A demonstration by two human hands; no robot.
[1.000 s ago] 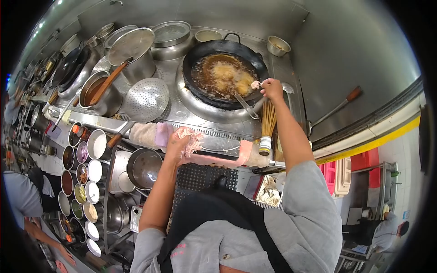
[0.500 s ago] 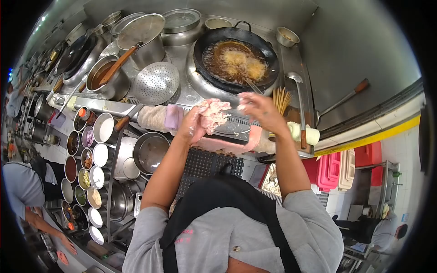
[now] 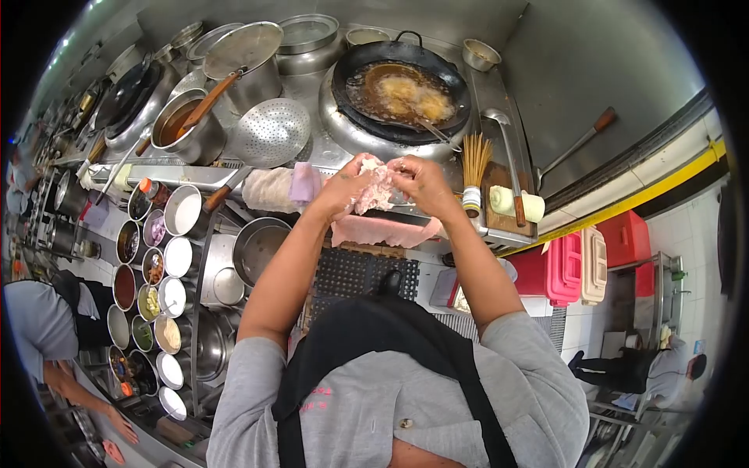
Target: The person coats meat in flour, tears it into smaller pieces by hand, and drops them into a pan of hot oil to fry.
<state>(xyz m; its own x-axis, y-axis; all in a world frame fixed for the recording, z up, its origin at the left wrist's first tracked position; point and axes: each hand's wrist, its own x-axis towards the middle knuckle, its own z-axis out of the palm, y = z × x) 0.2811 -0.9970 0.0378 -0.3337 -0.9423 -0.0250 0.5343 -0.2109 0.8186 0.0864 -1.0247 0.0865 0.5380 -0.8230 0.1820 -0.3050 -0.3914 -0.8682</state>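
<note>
My left hand [image 3: 341, 193] cups a pale pink, floury lump of raw meat [image 3: 376, 191] above the front edge of the stove. Against the other side of that lump, my right hand [image 3: 421, 181] has its fingers bent in and pinching it. Just beyond my hands is a black wok [image 3: 341, 92] of bubbling oil with golden frying pieces [image 3: 401, 94] in it. The handle of a metal utensil [image 3: 438, 134] sticks out over the wok's near rim. A pink cloth [image 3: 382, 232] hangs below my hands.
To the right are a bamboo brush [image 3: 473, 160], a long ladle [image 3: 511, 160] and a rolled cloth [image 3: 524, 204]. A perforated strainer [image 3: 272, 132] and a sauce pot [image 3: 199, 140] sit left. Several ingredient containers [image 3: 183, 210] line the lower left. Other people work at both sides.
My right hand has come in from the right, where it was apart with fingers loose, and now grips the meat. My left hand has moved slightly right and turned over the lump.
</note>
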